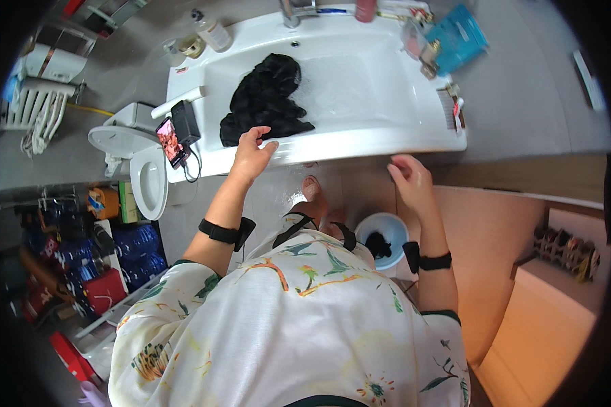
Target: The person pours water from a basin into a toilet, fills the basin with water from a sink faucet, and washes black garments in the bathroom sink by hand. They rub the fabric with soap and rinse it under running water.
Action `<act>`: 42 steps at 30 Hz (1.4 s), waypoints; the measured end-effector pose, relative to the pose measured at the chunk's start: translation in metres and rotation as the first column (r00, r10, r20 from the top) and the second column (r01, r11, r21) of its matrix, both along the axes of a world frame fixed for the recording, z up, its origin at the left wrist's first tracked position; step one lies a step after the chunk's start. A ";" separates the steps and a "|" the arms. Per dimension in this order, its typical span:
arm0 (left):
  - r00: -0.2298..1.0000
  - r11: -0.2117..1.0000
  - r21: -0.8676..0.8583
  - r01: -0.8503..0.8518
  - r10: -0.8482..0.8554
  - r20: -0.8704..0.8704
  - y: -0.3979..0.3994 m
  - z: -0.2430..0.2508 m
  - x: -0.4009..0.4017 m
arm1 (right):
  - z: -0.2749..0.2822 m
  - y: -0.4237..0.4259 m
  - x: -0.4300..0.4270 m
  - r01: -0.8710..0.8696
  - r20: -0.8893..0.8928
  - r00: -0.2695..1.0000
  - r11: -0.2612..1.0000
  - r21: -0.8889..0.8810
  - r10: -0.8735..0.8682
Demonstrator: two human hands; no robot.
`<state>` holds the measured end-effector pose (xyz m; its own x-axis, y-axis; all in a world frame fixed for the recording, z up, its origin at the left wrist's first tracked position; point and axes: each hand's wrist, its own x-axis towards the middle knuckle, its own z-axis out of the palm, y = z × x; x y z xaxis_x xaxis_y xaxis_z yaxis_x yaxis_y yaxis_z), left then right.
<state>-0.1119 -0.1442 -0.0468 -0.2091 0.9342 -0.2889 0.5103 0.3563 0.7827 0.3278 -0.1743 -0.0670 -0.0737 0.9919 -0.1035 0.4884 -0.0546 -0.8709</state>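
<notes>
A wet-looking black cloth (267, 99) lies bunched in the left part of a white washbasin (366, 140), with shallow, slightly foamy water to its right. My left hand (254, 155) hovers at the basin's front rim, by the cloth's lower edge, fingers apart and holding nothing. Over the floor to the right, just in front of the rim, is my right hand (412, 178), its fingers loosely curled; nothing shows in it. Below that hand stands a light blue bucket (394, 231) with a small black item (378, 245) inside.
A smartphone (170, 142) and a black power bank (185, 122) with a cable lie on the basin's left ledge. Behind are a pump bottle (212, 33), the faucet (289, 15) and a blue pouch (455, 40). A toilet (149, 183) stands at the left.
</notes>
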 end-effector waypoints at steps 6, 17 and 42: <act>0.967 0.997 0.058 -0.059 0.071 -0.244 0.035 -0.021 -0.082 | 0.037 0.164 -0.214 -0.475 0.027 0.878 0.876 -0.080 0.478; 0.987 0.990 0.001 -0.139 0.138 -0.076 0.087 -0.036 -0.141 | -0.115 0.294 -0.378 -0.538 0.155 0.728 0.697 -0.473 0.667; 0.921 0.950 -0.030 0.311 -0.309 -0.238 0.259 -0.038 -0.033 | 0.272 0.344 -0.170 -0.347 -0.610 0.699 0.923 0.167 0.373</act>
<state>-0.1452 0.1150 -0.0849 0.0302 0.9655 -0.2586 0.7647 0.1443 0.6280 0.1579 0.1700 0.2054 -0.4607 0.8779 0.1304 -0.1838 0.0493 -0.9817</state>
